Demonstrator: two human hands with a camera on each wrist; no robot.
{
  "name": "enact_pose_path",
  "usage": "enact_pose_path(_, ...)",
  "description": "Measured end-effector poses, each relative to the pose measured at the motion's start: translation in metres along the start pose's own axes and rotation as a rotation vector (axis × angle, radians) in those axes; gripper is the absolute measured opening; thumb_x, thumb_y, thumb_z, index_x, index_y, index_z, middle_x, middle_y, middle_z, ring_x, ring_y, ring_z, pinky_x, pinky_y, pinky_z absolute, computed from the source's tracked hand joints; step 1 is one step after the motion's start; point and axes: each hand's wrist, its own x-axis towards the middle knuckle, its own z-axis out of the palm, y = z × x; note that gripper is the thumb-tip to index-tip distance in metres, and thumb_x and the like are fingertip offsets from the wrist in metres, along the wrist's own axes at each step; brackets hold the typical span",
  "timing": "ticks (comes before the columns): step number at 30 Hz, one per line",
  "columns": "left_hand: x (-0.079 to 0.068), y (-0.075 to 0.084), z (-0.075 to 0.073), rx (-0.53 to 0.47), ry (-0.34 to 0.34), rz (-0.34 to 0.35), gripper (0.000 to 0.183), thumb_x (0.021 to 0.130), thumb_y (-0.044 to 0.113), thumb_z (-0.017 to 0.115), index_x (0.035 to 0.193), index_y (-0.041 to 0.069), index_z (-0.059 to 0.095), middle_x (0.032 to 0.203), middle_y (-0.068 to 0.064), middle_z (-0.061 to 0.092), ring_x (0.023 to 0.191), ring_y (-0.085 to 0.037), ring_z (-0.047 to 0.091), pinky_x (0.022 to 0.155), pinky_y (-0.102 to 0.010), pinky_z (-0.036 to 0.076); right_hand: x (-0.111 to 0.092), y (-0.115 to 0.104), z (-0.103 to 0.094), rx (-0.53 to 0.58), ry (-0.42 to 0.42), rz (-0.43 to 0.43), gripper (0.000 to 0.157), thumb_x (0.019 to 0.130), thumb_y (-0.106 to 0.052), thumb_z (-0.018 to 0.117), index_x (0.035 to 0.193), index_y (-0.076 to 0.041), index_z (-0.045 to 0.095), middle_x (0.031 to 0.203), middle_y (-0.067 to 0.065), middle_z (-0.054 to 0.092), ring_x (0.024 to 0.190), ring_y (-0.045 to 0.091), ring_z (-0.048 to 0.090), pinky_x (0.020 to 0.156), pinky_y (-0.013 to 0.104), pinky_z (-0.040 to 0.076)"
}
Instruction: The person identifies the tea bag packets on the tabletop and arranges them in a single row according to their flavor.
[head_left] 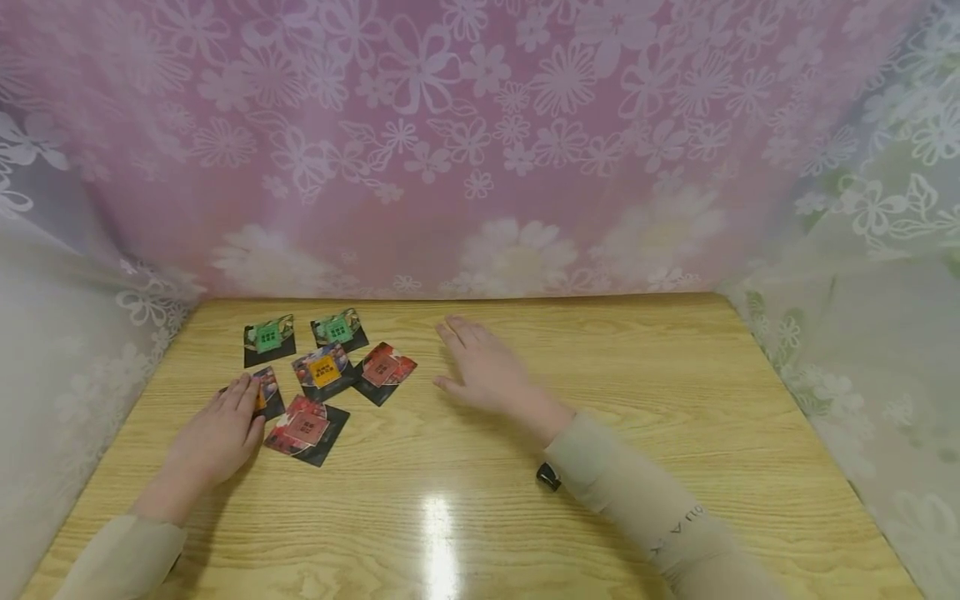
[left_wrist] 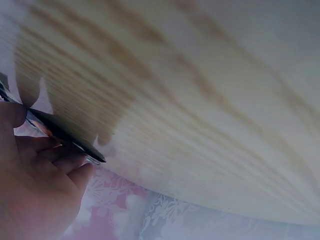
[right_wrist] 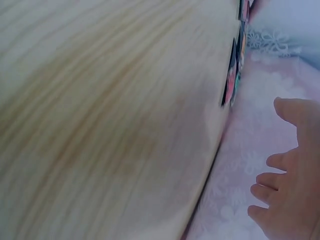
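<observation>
In the head view, several small flat packets with black lower parts lie on the left of the wooden table. My left hand [head_left: 217,437] rests its fingertips on an orange-labelled packet [head_left: 270,395] and partly covers it. The left wrist view shows the thumb and fingers [left_wrist: 75,162] against this thin packet's dark edge [left_wrist: 70,136]. My right hand [head_left: 487,371] is held over the table with fingers extended, holding nothing. Closest to it is a red-labelled packet [head_left: 384,372], which overlaps another orange-labelled packet [head_left: 324,371]. A second red-labelled packet [head_left: 307,429] lies nearer me.
Two green-labelled packets, one at the far left [head_left: 268,337] and one beside it [head_left: 340,330], lie toward the back. A small black object [head_left: 548,477] shows by the right sleeve. Floral curtains [head_left: 480,150] surround the wooden table [head_left: 675,375] at the back and sides.
</observation>
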Motion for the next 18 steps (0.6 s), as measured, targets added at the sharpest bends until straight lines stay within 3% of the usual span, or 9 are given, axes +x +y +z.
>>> enact_pose_path(10, 0.000, 0.002, -0.001, -0.013, -0.002, -0.008, 0.065, 0.109, 0.021, 0.050, 0.155, -0.021, 0.033, 0.161, -0.045, 0.031, 0.148, -0.059, 0.037, 0.123, -0.069, 0.035, 0.037, -0.035, 0.015, -0.074, -0.043, -0.075, 0.081, 0.108, -0.054, 0.052, 0.168, -0.006, 0.029, 0.174, 0.015, 0.032, 0.162, 0.031, 0.033, 0.135, 0.044, 0.027)
enact_pose_path(18, 0.000, 0.001, 0.001, -0.013, -0.003, -0.012, 0.065, 0.109, 0.021, 0.050, 0.155, -0.021, 0.032, 0.161, -0.045, 0.030, 0.148, -0.060, 0.036, 0.123, -0.069, 0.035, 0.057, -0.060, 0.021, -0.101, -0.086, -0.082, 0.077, 0.108, -0.053, 0.053, 0.167, -0.007, 0.033, 0.172, 0.011, 0.037, 0.160, 0.027, 0.038, 0.135, 0.039, 0.028)
